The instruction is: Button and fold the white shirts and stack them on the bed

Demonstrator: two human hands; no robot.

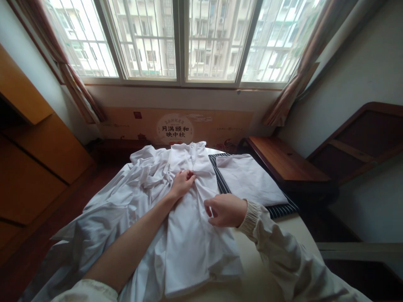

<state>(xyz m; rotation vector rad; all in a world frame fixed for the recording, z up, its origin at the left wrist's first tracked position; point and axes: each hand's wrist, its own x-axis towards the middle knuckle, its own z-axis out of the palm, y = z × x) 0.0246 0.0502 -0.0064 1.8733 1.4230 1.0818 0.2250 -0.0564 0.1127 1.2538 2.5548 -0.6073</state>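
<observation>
A large white cloth [189, 260] lies across the desk [252, 260], its right part laid in a long, flatter strip and its left part heaped in loose folds that hang over the desk's left side. The left hand [183, 183] rests on the upper middle of the strip, fingers curled in close together, with creases running out from the fingertips; whether it pinches a fold I cannot tell. The right hand [226, 210] is at the strip's right edge, fingers bent, a narrow gap between thumb and forefinger. Beyond it, a folded white cloth [250, 178] lies on a dark striped cloth [285, 210], beside the strip.
</observation>
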